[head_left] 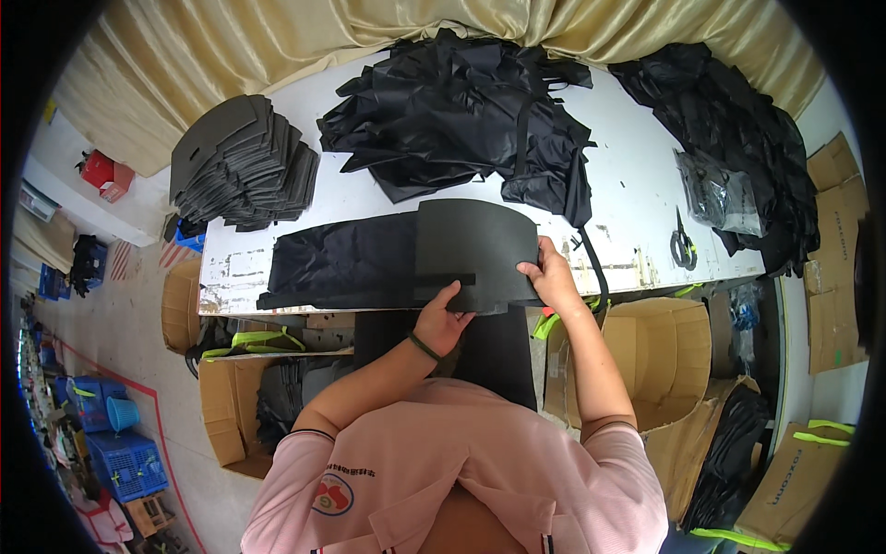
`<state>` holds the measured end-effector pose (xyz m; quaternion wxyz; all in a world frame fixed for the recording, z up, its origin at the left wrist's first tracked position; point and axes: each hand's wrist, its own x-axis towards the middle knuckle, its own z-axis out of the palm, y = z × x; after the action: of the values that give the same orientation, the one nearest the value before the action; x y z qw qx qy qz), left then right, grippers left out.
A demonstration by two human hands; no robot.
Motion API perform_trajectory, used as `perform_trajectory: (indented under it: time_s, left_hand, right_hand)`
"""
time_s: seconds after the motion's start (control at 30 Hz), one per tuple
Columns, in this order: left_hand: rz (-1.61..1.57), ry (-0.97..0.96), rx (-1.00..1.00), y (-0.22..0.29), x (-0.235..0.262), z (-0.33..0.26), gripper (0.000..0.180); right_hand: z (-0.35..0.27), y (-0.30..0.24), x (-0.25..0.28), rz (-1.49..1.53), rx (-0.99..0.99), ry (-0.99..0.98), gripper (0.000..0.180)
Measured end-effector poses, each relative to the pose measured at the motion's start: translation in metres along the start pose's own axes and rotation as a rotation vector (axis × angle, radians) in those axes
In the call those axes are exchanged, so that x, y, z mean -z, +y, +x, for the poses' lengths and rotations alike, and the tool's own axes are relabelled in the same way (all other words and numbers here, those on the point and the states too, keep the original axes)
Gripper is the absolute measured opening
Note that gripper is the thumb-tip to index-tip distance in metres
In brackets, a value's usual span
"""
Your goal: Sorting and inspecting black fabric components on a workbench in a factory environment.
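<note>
A dark grey foam panel with a rounded far edge lies on the white table, partly over a flat black fabric piece stretching to the left. My left hand grips the panel's near edge at a small black strap. My right hand pinches the panel's right near corner. Black fabric hangs from the table edge down toward my lap.
A stack of grey foam panels sits at the far left, a heap of black fabric pieces behind the panel, more black fabric at the right. Scissors lie to the right. Open cardboard boxes stand below the table.
</note>
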<state>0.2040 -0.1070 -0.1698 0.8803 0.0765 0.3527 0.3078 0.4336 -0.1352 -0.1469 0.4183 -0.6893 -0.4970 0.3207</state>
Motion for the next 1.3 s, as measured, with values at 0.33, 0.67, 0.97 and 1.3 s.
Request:
perform_trajectory:
  time_s: [0.33, 0.67, 0.97, 1.3]
  left_hand:
    - [0.010, 0.008, -0.003, 0.003, 0.003, 0.009, 0.021]
    - [1.042, -0.518, 0.184, 0.031, 0.014, -0.041, 0.043]
    - [2.474, -0.391, -0.891, 0.031, 0.016, 0.007, 0.092]
    - [1.031, -0.404, -0.596, 0.095, -0.009, 0.042, 0.073]
  right_hand:
    - [0.001, -0.023, 0.003, -0.452, 0.042, 0.032, 0.049]
    - [0.005, 0.002, 0.009, -0.244, -0.211, -0.045, 0.044]
    - [0.121, 0.022, 0.041, -0.713, 0.033, 0.460, 0.034]
    - [0.103, -0.113, 0.043, -0.057, 0.450, 0.248, 0.013]
